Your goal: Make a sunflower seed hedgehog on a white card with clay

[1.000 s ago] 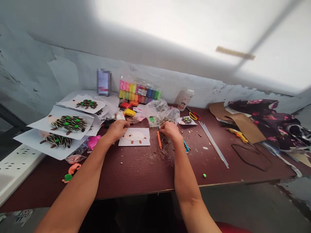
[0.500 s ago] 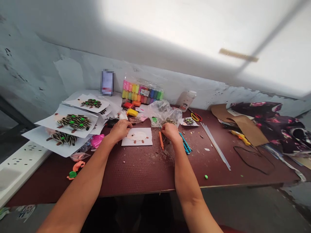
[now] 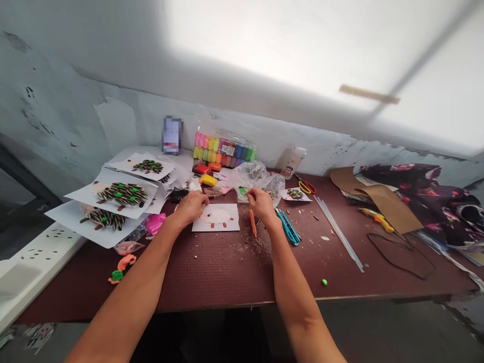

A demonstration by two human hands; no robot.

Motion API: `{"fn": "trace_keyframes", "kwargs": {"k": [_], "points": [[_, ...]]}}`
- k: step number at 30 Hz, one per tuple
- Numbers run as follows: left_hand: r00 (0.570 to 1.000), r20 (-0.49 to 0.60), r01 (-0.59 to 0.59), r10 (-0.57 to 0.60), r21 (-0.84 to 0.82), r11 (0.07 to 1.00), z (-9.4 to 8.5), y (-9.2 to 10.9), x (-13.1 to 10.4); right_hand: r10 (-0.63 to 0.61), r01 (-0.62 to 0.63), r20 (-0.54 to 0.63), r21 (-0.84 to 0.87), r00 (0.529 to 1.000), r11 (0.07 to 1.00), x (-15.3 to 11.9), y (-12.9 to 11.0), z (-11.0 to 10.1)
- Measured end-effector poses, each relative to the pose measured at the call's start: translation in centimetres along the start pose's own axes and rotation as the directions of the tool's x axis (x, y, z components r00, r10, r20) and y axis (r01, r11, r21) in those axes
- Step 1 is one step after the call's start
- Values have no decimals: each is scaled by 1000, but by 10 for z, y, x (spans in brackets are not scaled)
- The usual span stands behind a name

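My left hand [image 3: 191, 207] is closed at the upper left corner of a white card [image 3: 197, 227], fingers curled down on its edge. The card lies flat and carries a pale hedgehog shape [image 3: 216, 217] with brown feet. My right hand [image 3: 261, 203] is held in a pinch to the right of the card, beside a pile of striped seeds [image 3: 270, 193]. Whatever sits between its fingertips is too small to make out. An orange pen-like tool [image 3: 253, 224] lies just below this hand, and a blue-handled tool [image 3: 289, 227] lies beside its wrist.
Finished seed hedgehog cards [image 3: 123, 194] are stacked at left. Behind stand a pack of coloured clay [image 3: 225, 150], a clear plastic bag [image 3: 253, 174] and a white bottle [image 3: 293, 164]. Scissors [image 3: 306, 186], glue sticks [image 3: 340, 234] and a yellow glue gun [image 3: 378, 218] lie at right.
My right hand has lifted a little from the seed pile and shifted left towards the card. My left hand stays at the card's corner. The whole view has shifted slightly.
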State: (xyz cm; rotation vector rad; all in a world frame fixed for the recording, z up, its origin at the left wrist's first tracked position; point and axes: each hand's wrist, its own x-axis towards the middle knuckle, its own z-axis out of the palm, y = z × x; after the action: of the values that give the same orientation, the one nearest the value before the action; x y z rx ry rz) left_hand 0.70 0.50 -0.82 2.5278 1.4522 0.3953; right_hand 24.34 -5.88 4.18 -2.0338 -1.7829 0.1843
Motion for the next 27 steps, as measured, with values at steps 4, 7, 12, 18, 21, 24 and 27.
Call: {"fn": "trace_keyframes", "kwargs": {"k": [4,7,12,18,21,24,27], "points": [[1000,17,-2,2,10,1000,-1,0,1,-76,73,3,260,997,963,0,-9,15],[999,26,30,-30,3,1000,-1,1,1,-95,82,18,352,995,932,-3,-16,24],[999,24,38,-37,-24,999,0,0,3,-146,119,54,347,988,930,-7,-24,32],[998,29,52,-50,-52,997,0,-1,4,-193,144,124,323,973,935,-12,-33,42],[999,-5,33,-33,-57,998,-3,1,4,-210,168,120,290,970,942,-16,-37,46],[1000,-8,7,-8,-79,997,-7,4,4,-236,201,118,249,965,947,-18,-40,49],[999,23,24,-22,-86,996,-9,9,2,-254,222,118,236,960,946,-19,-41,54]]}}
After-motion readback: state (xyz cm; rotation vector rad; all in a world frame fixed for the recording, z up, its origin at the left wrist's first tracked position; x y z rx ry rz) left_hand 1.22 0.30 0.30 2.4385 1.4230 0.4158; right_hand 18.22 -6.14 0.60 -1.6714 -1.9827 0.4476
